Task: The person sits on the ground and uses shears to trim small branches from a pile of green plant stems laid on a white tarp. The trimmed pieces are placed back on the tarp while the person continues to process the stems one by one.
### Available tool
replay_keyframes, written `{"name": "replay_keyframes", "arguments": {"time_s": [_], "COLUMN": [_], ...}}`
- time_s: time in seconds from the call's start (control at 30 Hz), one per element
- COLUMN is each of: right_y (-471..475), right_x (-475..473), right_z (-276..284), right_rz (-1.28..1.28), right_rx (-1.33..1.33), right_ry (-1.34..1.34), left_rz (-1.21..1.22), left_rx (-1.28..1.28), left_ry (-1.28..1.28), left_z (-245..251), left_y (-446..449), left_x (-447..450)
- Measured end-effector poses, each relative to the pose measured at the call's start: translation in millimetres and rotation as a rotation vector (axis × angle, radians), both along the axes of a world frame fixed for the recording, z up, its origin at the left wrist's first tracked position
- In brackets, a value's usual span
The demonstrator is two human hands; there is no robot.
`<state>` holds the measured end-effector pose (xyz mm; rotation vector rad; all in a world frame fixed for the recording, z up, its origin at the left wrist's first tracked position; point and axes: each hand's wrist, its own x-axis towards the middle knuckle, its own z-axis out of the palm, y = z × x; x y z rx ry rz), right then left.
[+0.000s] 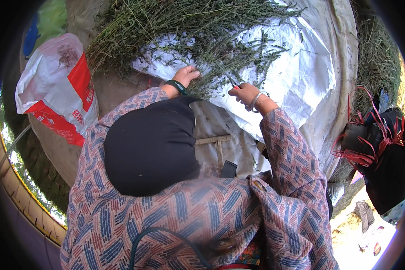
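Observation:
My left hand (186, 77), with a dark green band at the wrist, pinches thin stems at the near edge of a loose bunch of green leafy sprigs (219, 62). To its right, my right hand (248, 95) wears a silver bangle and grips small scissors (235, 84) with red on the handles. The blades point up and left into the sprigs; how far apart they stand is hard to make out. Beneath the sprigs lies a crumpled white plastic sheet (300, 74). Beyond my hands spreads a large heap of long cut plants (168, 23).
A red and white woven sack (59, 91) bearing writing stands open at left. A dirty tarpaulin (341, 50) spreads under everything. More plants (376, 57) are piled at right, near red plastic twine (374, 148) on a black object. A rounded black cloth shape (148, 148) bulges below my left hand.

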<state>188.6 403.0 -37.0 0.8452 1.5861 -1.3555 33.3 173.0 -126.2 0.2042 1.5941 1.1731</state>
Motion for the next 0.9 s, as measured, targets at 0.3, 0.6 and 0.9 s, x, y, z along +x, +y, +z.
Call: {"name": "replay_keyframes", "arguments": {"time_s": [0.3,0.6,0.9], "right_y": [1,7,8], "right_x": [8,0,-5], "right_z": [3,-6,-6], "right_rz": [-0.193,-0.121,0.023], "right_rx": [-0.025,0.013,0.265], "right_ry": [0.030,0.061,0.217], "left_rz": [-0.018,-0.007,-0.068], "left_rx": [-0.021,0.007,-0.023], "left_ry": [-0.006,-0.045,-0.032], "left_z": [-9,-6,-7], "left_y": [-4,-2,-1], "left_x": [-1,1,2]}}
